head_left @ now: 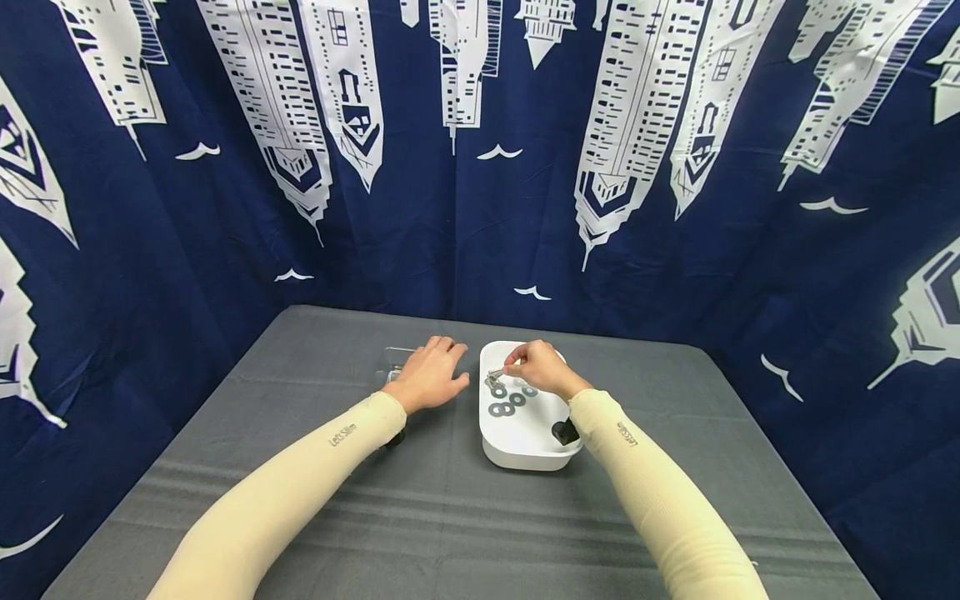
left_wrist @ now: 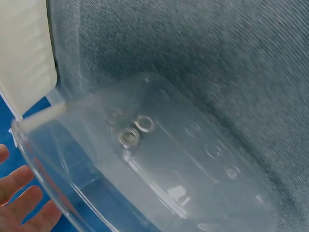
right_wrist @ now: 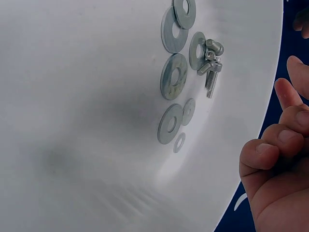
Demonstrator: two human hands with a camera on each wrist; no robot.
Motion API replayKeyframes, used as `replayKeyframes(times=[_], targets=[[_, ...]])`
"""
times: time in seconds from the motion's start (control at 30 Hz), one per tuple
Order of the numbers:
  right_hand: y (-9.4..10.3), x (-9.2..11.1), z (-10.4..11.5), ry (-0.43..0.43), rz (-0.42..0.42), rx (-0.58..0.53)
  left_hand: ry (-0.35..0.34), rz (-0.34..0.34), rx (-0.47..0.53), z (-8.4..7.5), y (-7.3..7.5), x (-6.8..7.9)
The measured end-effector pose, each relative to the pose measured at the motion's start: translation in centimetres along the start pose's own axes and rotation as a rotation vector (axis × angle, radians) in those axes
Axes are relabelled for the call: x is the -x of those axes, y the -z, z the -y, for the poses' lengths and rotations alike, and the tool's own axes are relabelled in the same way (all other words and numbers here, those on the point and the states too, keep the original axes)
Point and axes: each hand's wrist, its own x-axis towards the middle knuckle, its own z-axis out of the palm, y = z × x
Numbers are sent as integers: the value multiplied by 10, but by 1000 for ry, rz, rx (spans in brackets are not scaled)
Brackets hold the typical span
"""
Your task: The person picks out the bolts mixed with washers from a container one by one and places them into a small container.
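Over the near side of a clear plastic container [head_left: 401, 352], my left hand [head_left: 431, 375] hovers with its fingers spread, holding nothing. In the left wrist view, the fingers show beyond the rim of that container, where small metal rings [left_wrist: 129, 137] lie. My right hand [head_left: 546, 367] is over the white tray [head_left: 525, 461], thumb and forefinger close together near a cluster of small bolts [right_wrist: 211, 63]. Its other fingers are curled, and whether anything sits between the fingertips I cannot tell. Several flat grey washers [right_wrist: 174, 76] of different sizes lie on the tray floor beside the bolts.
A grey cloth [head_left: 450, 517] covers the table. Behind it hangs a dark blue curtain [head_left: 450, 233] with white building prints. The tray stands a little right of the clear container, with cloth between them. A black wrist device [head_left: 566, 432] overlaps the tray's right side.
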Motion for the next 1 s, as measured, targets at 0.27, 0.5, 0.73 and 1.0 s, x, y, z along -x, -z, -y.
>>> replayKeyframes(times=[0.27, 0.5, 0.73, 1.0], targets=[[-1, 2, -6, -14, -4, -3, 0, 23, -24, -9, -3, -4], [-1, 4, -9, -7, -20, 5, -4, 26, -15, -15, -8, -7], [-5, 4, -15, -16, -28, -16, -3, 48, -8, -24, -13, -11], [-10, 4, -18, -33, -31, -4, -9, 60, -9, -32, -17, -12]])
